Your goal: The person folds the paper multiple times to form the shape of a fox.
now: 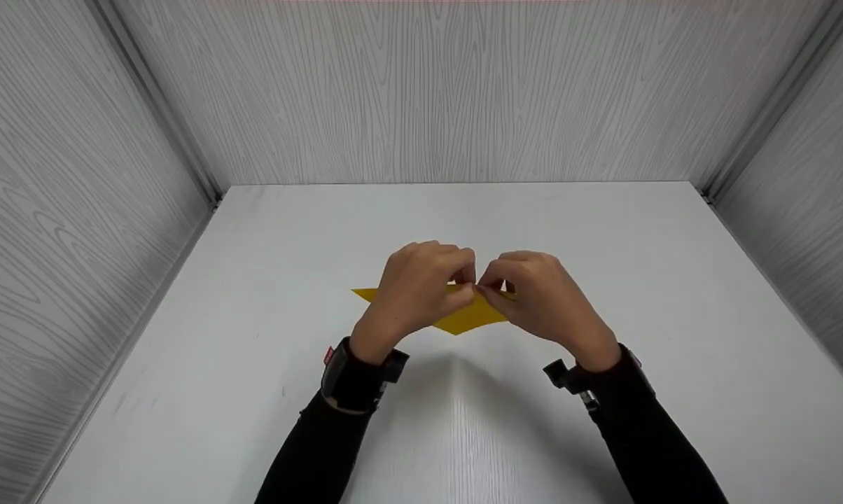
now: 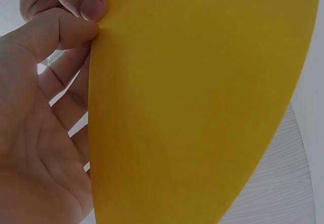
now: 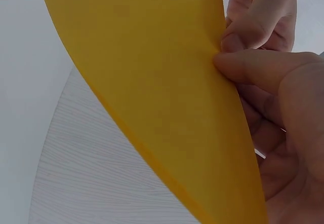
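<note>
A sheet of yellow paper [image 1: 467,318] is held up between both hands above the white table, one corner pointing toward the person. My left hand [image 1: 421,283] pinches its upper edge between thumb and fingers. Right beside it, my right hand [image 1: 540,294] pinches the same edge, the two thumbs nearly touching. In the left wrist view the yellow paper [image 2: 192,92] fills most of the picture and hides part of the fingers. From the right wrist, the yellow paper [image 3: 152,82] narrows downward, with a slight pucker at the pinched spot.
Beneath the hands lies the white tabletop [image 1: 253,266], with shadows of the arms on it. Pale wood-grain panels stand at the back [image 1: 428,91], the left [image 1: 64,210] and the right. Each wrist wears a black strap with a small camera.
</note>
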`<state>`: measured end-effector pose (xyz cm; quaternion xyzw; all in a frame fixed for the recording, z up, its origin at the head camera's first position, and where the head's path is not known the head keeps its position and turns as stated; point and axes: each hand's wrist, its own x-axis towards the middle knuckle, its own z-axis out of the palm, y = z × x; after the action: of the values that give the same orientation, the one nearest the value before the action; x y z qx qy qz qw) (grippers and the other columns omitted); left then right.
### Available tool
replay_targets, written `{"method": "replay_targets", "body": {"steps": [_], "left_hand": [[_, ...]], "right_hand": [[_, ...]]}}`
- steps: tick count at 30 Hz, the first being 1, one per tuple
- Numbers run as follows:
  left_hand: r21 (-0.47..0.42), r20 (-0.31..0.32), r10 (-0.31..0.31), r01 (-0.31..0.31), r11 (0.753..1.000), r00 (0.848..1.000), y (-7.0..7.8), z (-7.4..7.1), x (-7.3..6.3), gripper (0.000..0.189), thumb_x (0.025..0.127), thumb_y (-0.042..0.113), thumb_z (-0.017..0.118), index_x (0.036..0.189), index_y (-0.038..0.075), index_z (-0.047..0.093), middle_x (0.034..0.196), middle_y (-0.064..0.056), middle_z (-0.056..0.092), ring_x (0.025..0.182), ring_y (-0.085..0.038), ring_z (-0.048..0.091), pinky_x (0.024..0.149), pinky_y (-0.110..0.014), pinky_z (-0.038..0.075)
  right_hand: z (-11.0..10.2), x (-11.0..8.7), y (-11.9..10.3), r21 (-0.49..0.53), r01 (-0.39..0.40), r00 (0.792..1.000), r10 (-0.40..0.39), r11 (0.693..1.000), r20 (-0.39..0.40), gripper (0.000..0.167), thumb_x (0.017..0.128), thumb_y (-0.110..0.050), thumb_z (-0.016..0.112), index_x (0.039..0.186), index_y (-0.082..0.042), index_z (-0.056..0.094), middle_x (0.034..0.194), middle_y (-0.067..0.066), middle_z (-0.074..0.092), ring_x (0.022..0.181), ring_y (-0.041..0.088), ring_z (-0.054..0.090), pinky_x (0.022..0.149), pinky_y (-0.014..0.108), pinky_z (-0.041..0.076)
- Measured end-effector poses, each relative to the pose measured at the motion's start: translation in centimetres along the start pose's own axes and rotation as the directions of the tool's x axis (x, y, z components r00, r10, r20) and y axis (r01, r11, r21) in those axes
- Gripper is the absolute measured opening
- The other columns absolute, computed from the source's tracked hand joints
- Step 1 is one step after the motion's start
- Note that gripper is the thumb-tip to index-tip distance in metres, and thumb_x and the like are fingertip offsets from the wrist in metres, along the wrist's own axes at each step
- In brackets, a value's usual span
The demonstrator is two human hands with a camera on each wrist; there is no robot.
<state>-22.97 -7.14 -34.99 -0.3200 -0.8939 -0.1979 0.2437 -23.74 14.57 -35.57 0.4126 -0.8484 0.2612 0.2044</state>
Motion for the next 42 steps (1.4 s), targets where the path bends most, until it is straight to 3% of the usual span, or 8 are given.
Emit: {"method": "replay_targets", "body": {"steps": [8,18,24,33,42], "left_hand": [[0.017,-0.005,-0.059,0.059,0.998,0.998,-1.0,-0.8,-0.2,0.013,0.084,0.007,0.065,0.076,0.017,0.064,0.068,0.005,0.056,0.062,-0.014,0.049,0.059,-0.027,0.037],[-0.018,0.061,-0.102,0.103,0.995,0.993,-1.4,-1.3,-0.3,0.011,0.086,0.01,0.068,0.079,0.018,0.066,0.073,0.005,0.062,0.067,-0.014,0.055,0.063,-0.03,0.044],[-0.008,0.096,-0.15,0.151,0.988,0.984,-2.0,-1.6,-0.5,0.011,0.085,0.01,0.068,0.078,0.019,0.067,0.073,0.005,0.063,0.068,-0.014,0.056,0.063,-0.03,0.044],[0.004,0.09,-0.232,0.233,0.972,0.968,-3.3,-2.8,-1.0,0.012,0.085,0.009,0.067,0.078,0.018,0.069,0.075,0.004,0.066,0.071,-0.014,0.059,0.064,-0.032,0.046],[0.001,0.113,-0.253,0.255,0.967,0.961,-3.4,-2.9,-1.0,0.011,0.087,0.011,0.067,0.08,0.018,0.07,0.078,0.003,0.07,0.074,-0.015,0.061,0.066,-0.033,0.049]], "right_hand": [[-0.8,-0.2,0.4,0.007,-0.027,0.999,0.027,1.0,0.026,0.012,0.092,-0.001,0.08,0.084,-0.01,0.077,0.08,-0.002,0.071,0.068,0.01,0.058,0.063,0.026,0.054],[-1.0,-0.2,0.7,0.041,-0.033,0.998,0.03,0.999,0.061,0.01,0.092,-0.004,0.081,0.087,-0.011,0.078,0.083,-0.004,0.073,0.069,0.009,0.059,0.065,0.026,0.054],[-1.3,-0.4,0.9,0.039,-0.056,0.996,0.053,0.998,0.071,0.011,0.092,-0.004,0.081,0.086,-0.012,0.079,0.081,-0.005,0.072,0.068,0.008,0.058,0.064,0.026,0.053],[-2.0,-0.5,1.4,0.03,-0.079,0.995,0.076,0.996,0.07,0.011,0.091,-0.004,0.083,0.087,-0.013,0.08,0.083,-0.007,0.073,0.069,0.006,0.059,0.065,0.026,0.054],[-2.3,-0.8,2.0,0.055,-0.093,0.993,0.089,0.994,0.074,0.012,0.091,-0.004,0.083,0.086,-0.015,0.08,0.083,-0.01,0.072,0.07,0.005,0.058,0.065,0.026,0.053]]}}
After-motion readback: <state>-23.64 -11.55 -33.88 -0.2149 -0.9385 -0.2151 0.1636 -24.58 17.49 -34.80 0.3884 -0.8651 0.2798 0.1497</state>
